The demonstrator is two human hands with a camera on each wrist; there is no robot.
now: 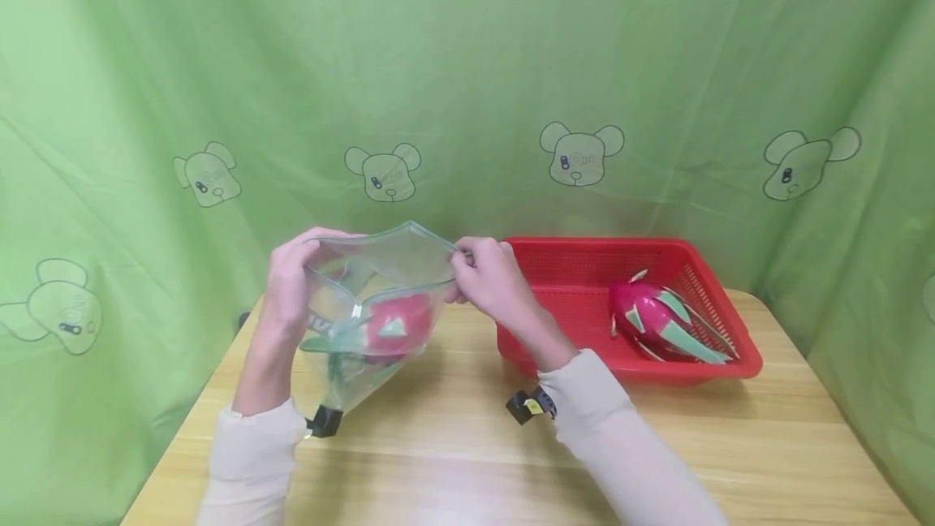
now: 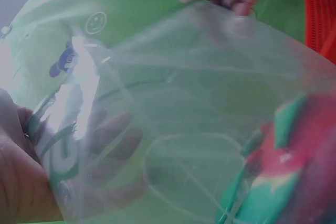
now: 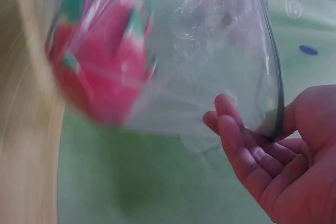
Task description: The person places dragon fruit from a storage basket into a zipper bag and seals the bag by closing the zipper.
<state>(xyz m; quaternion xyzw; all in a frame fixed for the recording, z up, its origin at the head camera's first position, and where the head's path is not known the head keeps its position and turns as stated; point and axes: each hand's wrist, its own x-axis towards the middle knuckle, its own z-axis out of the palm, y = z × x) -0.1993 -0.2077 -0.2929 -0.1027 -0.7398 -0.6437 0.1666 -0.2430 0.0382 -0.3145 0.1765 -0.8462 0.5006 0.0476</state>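
Note:
A clear plastic zip bag (image 1: 372,299) is held up above the wooden table (image 1: 453,437), its mouth spread wide. My left hand (image 1: 292,282) grips the bag's left top edge and my right hand (image 1: 485,274) pinches the right top edge. A pink dragon fruit (image 1: 398,325) with green scales lies inside the bag. In the left wrist view my fingers (image 2: 113,142) show through the bag (image 2: 199,108), with the fruit (image 2: 294,166) at lower right. The right wrist view shows the fruit (image 3: 102,61) inside the bag (image 3: 210,56) and my right hand (image 3: 273,150) at its edge.
A red plastic basket (image 1: 584,266) stands at the right back of the table, with a second dragon fruit (image 1: 661,321) in it. Green cloth with bear prints (image 1: 467,63) hangs behind and at both sides. Small black camera mounts sit on both wrists.

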